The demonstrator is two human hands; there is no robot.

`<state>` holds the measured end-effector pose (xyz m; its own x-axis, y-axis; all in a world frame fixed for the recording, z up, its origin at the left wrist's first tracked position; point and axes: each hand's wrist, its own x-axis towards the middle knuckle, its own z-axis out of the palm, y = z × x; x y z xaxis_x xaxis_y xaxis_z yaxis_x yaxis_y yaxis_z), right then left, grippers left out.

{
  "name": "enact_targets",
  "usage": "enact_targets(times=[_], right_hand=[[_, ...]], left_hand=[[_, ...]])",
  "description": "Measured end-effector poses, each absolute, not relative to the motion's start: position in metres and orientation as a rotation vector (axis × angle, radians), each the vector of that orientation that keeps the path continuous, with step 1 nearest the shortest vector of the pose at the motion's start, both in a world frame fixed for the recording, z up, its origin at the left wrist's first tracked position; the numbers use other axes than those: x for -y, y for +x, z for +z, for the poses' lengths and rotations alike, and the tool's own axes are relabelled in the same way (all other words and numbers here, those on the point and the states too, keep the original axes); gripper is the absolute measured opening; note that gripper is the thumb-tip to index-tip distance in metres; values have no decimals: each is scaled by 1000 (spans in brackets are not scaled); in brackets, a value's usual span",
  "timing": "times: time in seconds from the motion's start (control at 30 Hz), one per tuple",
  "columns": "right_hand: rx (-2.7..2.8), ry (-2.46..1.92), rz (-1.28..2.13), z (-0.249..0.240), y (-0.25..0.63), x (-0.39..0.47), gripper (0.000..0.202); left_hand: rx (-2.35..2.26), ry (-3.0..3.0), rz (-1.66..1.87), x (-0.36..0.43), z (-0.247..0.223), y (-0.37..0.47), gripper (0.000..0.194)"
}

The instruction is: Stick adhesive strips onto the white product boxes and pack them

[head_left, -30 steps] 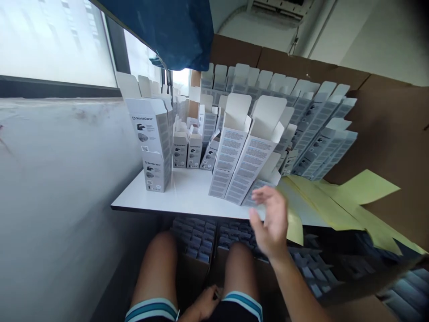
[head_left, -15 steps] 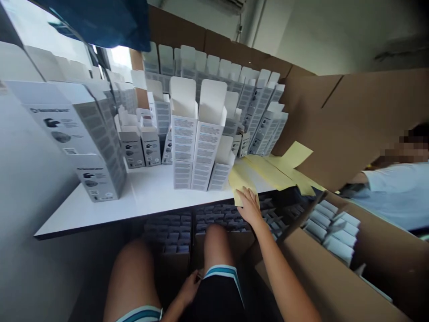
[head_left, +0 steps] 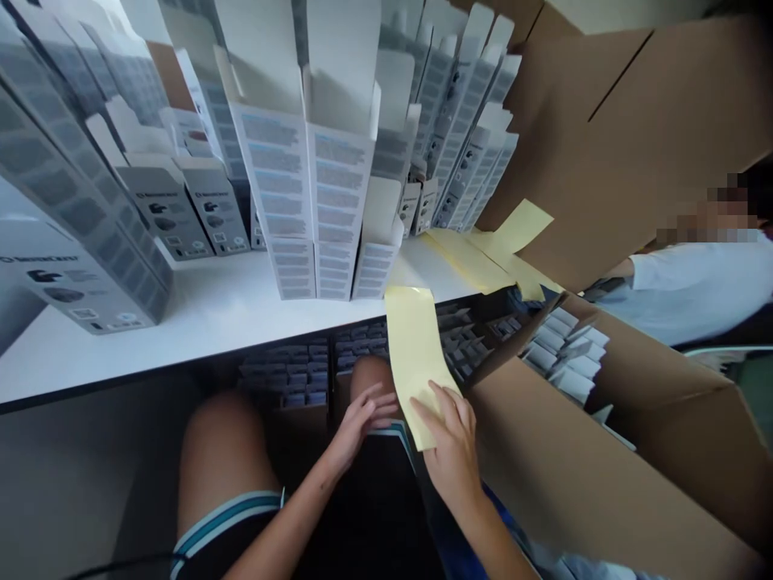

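A strip of yellow paper hangs over my lap, its far end near the table's front edge. My right hand grips its near end, thumb on top. My left hand hovers over my thigh just left of the strip, fingers spread and holding nothing; whether a fingertip touches the paper I cannot tell. More yellow sheets lie on the white table at its right end, one piece sticking up. Tall stacks of white printed cartons with raised flaps stand behind the table's front edge.
Smaller grey-printed boxes stand between the stacks. Under the table are bins of white boxes. At my right stands an open cardboard box with white cartons inside. Beyond it sits a person in a light shirt.
My right hand has drawn a yellow strip off the table toward my lap. My left hand has risen from between my legs and spread its fingers. The view has tipped down and closer.
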<state>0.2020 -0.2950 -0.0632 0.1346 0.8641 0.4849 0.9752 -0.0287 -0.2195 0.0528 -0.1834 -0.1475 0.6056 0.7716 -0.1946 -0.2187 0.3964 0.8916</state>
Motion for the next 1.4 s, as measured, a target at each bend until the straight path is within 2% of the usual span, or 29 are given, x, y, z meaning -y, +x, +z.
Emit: enact_targets(times=[0.03,0.13,0.2,0.27,0.33,0.43,0.5,0.6,0.67,0.87,1.07,1.13,1.2,1.23,1.3,1.37,1.4], right_hand=[[1749,-1902,-279,-70,194,307,47],[1758,-1851,-163,-89,174,341,48],[1810,-1832,50,-95,169,362,53],[1806,-1801,305,-95,170,377,61],[1660,-1749,448,-92,176,381,65],[1180,-1703,516,-90,187,368,61],[893,-1666,760,-90,189,352,58],[710,-1547,1304,-88,181,328,51],[682,-1493,1469,-87,170,318,48],[793,-1539,1343,-92,145,305,40],[1646,-1577,1464,-68,186,295,36],[1874,-1603,1368,-51,201,290,27],[1901,-1514,1134,-34,204,283,14],[1887,-1428,1029,-27,199,279,14],[1921,-1253,922,-15,183,271,28],[2091,-1128,957,-8,164,261,35],[2195,-1084,1017,-6,157,256,31]], left_hand=[[-593,899,677,183,-136,63,75],[-588,844,649,187,-117,81,59],[-638,829,635,194,-115,81,48],[-674,812,626,203,-118,72,45],[-705,803,625,213,-122,57,45],[-744,803,636,225,-123,32,43],[-761,800,641,231,-119,16,41],[-815,806,672,239,-110,-5,38],[-848,815,703,244,-103,-18,39],[-899,967,599,254,-98,-59,34],[-1078,1579,509,236,-70,-100,31],[-1032,1755,407,226,-54,-111,29],[-913,1873,332,218,-40,-115,24],[-829,1905,307,215,-35,-114,22],[-663,1932,275,210,-27,-110,19],[-559,1935,269,207,-24,-103,16],[-534,1933,276,206,-23,-101,15]])
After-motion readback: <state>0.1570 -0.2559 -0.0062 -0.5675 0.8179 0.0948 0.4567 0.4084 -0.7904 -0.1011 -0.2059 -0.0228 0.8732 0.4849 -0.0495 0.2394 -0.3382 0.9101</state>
